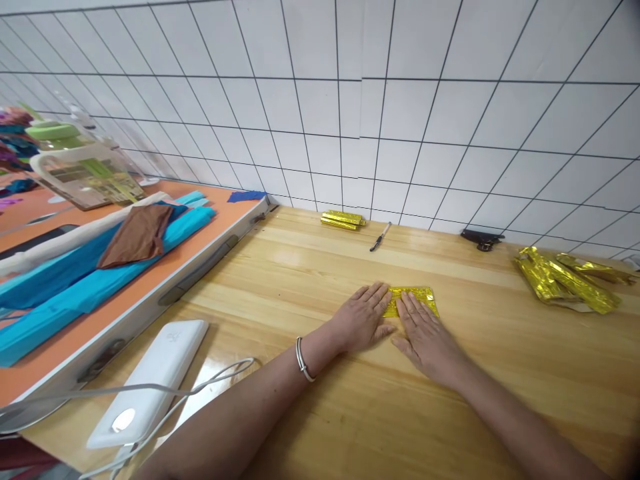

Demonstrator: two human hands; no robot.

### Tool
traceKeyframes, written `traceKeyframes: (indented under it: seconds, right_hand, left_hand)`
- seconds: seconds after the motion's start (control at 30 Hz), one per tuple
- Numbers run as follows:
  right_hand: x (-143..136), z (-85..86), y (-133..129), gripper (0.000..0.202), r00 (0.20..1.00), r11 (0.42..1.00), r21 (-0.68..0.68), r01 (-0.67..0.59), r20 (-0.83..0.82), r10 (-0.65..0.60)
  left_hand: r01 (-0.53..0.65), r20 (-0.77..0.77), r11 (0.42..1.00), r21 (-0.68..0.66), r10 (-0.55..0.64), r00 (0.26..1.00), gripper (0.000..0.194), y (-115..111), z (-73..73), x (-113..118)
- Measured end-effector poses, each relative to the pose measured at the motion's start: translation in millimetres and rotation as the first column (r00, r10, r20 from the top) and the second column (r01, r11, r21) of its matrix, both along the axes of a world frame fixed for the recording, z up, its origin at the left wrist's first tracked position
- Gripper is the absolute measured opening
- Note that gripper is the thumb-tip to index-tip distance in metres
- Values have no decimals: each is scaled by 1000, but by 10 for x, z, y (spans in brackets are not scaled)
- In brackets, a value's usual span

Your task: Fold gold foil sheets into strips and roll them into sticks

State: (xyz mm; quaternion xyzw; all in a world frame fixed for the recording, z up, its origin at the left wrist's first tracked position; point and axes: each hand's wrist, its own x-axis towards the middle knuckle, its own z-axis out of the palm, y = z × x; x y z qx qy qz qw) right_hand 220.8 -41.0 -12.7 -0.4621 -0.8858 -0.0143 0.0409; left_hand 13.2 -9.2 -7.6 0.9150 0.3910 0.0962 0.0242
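A small rectangle of shiny gold foil [428,297] lies flat on the wooden table [280,280]. My left hand [364,316] rests palm down with its fingertips over the foil's left end. Beside it, my right hand [425,333] presses flat on the foil's middle and right part, fingers stretched out. Both hands hide much of the foil, and neither grasps it. A metal bangle [303,359] is on my left wrist.
Folded gold foil strips [343,220] and a pen [381,237] lie near the tiled wall. More gold foil [570,277] and a black object [483,239] sit at right. At left are a white power bank [150,383] with a cable and an orange table bearing blue cloth [150,257].
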Motion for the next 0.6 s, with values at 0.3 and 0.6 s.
traceKeyframes:
  seconds: [0.3,0.6]
  right_hand:
    - [312,137,-93,70,988,988,-9,153,-1,-153]
    - [-462,168,362,74,989,987,-115,111,-86,-121]
  left_hand:
    - [7,14,1000,3,-7,1000,68,-7,6,-1]
    - [3,41,1000,-12,-2,999,69,-6,7,10]
